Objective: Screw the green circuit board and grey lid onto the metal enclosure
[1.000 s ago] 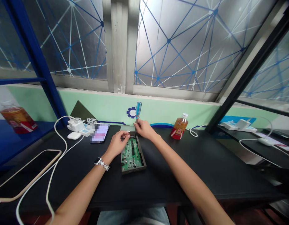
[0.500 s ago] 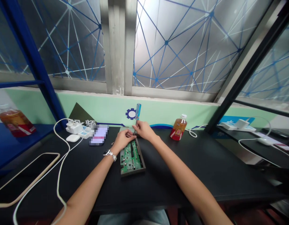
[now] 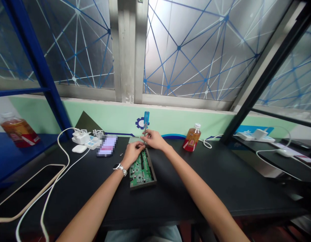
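A green circuit board (image 3: 140,169) lies in a dark open case (image 3: 152,171) on the black desk (image 3: 196,188). My right hand (image 3: 153,139) is closed round the shaft of a blue-handled screwdriver (image 3: 146,121), which stands upright with its tip at the board's far end. My left hand (image 3: 132,151), with a wristwatch (image 3: 120,168) on its wrist, rests on the board's far left corner. Its fingers are curled right beside the screwdriver tip.
A phone (image 3: 107,145), white chargers (image 3: 82,137) and an earbud case (image 3: 78,148) lie to the left, with white cables (image 3: 57,174) running toward me. A small screw (image 3: 121,154) sits near my left wrist. An orange drink bottle (image 3: 192,137) stands to the right, another bottle (image 3: 16,129) far left.
My left hand has moved up the board from its left side to the far end, close to the screwdriver tip. The screwdriver has stayed upright at the same spot.
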A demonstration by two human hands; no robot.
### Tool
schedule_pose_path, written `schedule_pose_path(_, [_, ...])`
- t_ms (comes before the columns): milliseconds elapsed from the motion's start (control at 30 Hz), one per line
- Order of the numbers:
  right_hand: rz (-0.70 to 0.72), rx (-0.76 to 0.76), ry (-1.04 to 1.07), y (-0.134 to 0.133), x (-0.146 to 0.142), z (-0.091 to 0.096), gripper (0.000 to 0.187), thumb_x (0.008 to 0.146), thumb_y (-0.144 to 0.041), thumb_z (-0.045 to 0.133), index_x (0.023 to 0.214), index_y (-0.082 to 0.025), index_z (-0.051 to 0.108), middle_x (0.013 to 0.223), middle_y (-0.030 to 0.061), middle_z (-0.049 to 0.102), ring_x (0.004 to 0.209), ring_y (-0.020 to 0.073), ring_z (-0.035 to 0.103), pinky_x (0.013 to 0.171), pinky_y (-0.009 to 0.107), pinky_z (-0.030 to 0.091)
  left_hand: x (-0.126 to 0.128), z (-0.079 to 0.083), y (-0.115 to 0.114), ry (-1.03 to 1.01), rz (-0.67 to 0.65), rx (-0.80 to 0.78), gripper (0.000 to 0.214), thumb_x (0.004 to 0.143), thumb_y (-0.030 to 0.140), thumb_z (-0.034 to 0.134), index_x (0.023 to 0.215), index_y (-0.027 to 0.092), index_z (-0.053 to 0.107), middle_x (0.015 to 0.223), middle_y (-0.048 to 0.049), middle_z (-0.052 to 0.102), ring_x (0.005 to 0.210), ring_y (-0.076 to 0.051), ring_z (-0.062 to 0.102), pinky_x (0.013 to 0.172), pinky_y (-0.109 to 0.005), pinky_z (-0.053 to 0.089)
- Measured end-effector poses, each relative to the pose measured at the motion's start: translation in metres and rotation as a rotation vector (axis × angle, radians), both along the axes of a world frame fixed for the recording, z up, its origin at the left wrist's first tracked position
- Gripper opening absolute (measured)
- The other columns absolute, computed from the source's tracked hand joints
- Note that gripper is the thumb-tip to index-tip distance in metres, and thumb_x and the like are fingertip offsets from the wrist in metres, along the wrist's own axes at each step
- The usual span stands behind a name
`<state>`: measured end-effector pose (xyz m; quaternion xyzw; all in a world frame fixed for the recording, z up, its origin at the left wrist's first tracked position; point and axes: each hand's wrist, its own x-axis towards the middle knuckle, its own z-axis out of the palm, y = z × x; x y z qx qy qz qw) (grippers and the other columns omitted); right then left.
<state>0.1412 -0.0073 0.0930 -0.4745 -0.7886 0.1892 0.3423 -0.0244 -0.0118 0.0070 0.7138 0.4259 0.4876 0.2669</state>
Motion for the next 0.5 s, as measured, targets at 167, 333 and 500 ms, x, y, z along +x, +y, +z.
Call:
schedule_pose_path(167, [0.139,-0.282,0.203,0.0023,0.0085,0.0092,0.025,0.088,-0.026,0.062,0.109,-0.012,0.068,0.09,0.0074,0.071,0.065,0.0138,0.061,0.05,0.022,0.048,0.0003,0.0005,-0.0017,0.007,-0.031,-0.007,0.021,0.087,0.036,0.063,0.095,0.02,0.075,0.091,-0.0064,0.078,0.084,-0.025,0.072,0.08,-0.036,0.054])
schedule_pose_path(333, [0.206,-0.284,0.219,0.0027,0.0109,0.009,0.015,0.088,-0.026,0.06,0.09,-0.013,0.067,0.083,0.0049,0.071,0.054,0.0116,0.059,0.047,0.022,0.046,0.0004,0.0022,-0.0045,0.026,-0.099,0.008,0.024,0.089,0.039,0.062,0.101,0.021,0.073,0.101,-0.0078,0.077,0.093,-0.025,0.072,0.085,-0.036,0.054])
schedule_pose_path(500, [0.113,-0.069,0.098,0.0071,0.0096,0.0016,0.019,0.085,-0.032,0.065,0.077,-0.015,0.066,0.063,-0.0012,0.063,0.052,0.0102,0.054,0.053,0.021,0.041,0.0056,0.0016,-0.0059,-0.025,0.01,0.035,0.029,0.082,0.044,0.072,0.096,0.019,0.068,0.096,-0.0076,0.075,0.092,-0.024,0.07,0.084,-0.035,0.054])
